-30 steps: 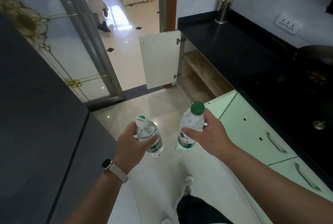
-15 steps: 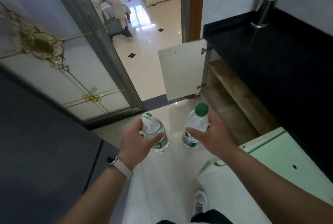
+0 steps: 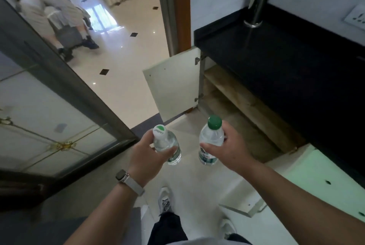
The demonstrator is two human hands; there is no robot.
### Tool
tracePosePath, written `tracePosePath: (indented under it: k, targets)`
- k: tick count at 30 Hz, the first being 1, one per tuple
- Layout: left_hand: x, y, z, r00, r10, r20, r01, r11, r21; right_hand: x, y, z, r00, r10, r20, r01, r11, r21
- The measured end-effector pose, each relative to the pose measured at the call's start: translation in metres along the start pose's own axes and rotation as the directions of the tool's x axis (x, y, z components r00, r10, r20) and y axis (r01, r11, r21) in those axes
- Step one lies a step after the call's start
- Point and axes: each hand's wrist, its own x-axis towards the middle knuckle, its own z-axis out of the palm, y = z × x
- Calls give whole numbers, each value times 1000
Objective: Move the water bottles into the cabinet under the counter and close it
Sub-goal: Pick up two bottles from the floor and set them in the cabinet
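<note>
Green-capped water bottle [image 3: 211,138] sits upright in the right grip [image 3: 231,151], fingers wrapped round it; its green label is too blurred to read. The left grip [image 3: 146,158] clasps a second bottle [image 3: 167,143], its white cap bearing illegible green writing. Ahead-right of both, the cabinet [image 3: 233,94] under the black counter [image 3: 276,57] stands open.

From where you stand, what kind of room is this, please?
Probably a home kitchen. There is a black counter with a metal utensil holder standing on it, a cabinet under the counter with its door swung open, and a wall socket behind the counter.
</note>
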Motion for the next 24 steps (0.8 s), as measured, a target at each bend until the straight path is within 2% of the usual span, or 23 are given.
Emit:
tracePosePath:
  k: [8,11,16,24]
  targets:
    - [127,-3,-32,966,111,235,-123,992,39,50,-39,40,960,133,-246,-158,984,-84]
    - [160,6,-31,950,166,265,-182,982,40,60,-45,44,934,150,-325,-187,979,-85]
    - [193,22,-20,905,235,354,-252,968,5,66,-49,38,865,172,-471,-223,973,-54]
    - [226,48,19,848,257,463,-280,960,-21,79,-20,15,774,289,-563,-305,950,69]
